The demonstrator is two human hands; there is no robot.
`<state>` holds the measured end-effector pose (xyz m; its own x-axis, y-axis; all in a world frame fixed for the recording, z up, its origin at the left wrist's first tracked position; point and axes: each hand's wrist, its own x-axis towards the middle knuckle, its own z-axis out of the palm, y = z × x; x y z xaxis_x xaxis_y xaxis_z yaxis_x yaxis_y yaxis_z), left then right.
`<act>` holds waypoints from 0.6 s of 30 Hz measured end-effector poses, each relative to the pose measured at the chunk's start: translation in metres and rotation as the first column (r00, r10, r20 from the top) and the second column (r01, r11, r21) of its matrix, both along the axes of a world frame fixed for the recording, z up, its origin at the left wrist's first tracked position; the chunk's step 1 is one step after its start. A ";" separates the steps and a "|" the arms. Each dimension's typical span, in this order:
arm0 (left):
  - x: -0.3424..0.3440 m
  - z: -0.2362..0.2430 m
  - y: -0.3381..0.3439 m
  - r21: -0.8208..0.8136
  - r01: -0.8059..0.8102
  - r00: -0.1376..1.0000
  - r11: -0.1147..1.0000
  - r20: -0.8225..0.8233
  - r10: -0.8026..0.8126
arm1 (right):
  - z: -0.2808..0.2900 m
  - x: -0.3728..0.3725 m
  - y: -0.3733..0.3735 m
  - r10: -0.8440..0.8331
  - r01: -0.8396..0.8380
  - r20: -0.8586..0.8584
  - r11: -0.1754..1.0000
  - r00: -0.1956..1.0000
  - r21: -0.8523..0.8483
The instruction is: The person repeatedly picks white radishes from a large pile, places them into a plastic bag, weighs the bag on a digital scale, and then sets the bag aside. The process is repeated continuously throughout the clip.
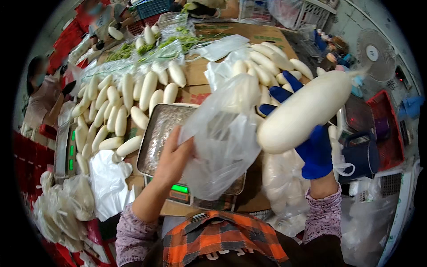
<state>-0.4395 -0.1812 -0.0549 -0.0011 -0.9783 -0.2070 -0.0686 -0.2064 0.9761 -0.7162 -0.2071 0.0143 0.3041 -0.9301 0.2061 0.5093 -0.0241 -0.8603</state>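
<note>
My bare left hand (175,155) grips a crumpled translucent plastic bag (219,142) over a metal tray (158,129) on a scale with a green display (180,189). In my right hand, which wears a blue glove (316,149), is a large white radish (304,109), held tilted just right of the bag, its leaf end up to the right; blue fingertips show behind it. Many white radishes (149,89) lie left of and beyond the tray, with another pile (267,60) behind the held radish. Bagged radishes (282,178) lie below my right hand.
Two co-workers (44,102) (100,26) stand at left and back; another's gloved hand (204,10) shows at top. Greens (118,53), white bags (109,182), a second scale (66,147), a blue jug (362,155), a red crate (387,102) and a fan (371,51) surround me.
</note>
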 end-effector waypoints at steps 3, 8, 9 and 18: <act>-0.005 -0.002 -0.002 0.040 -0.107 0.977 0.993 -0.182 0.112 | -0.028 0.032 -0.003 -0.025 -0.034 -0.528 0.994 0.849 -0.101; 0.057 -0.016 -0.003 0.031 -0.341 0.854 0.940 -0.409 0.323 | -0.092 0.075 -0.007 -0.479 -0.380 -0.859 0.771 0.183 -0.511; 0.052 -0.005 -0.001 0.025 -0.405 0.840 0.914 -0.385 0.383 | -0.100 0.078 -0.009 -0.408 -0.375 -0.891 0.808 0.199 -0.454; 0.080 -0.035 0.000 -0.023 -0.461 0.878 0.887 -0.156 0.452 | -0.116 -0.030 -0.093 -0.353 0.044 -0.927 0.935 0.125 -0.351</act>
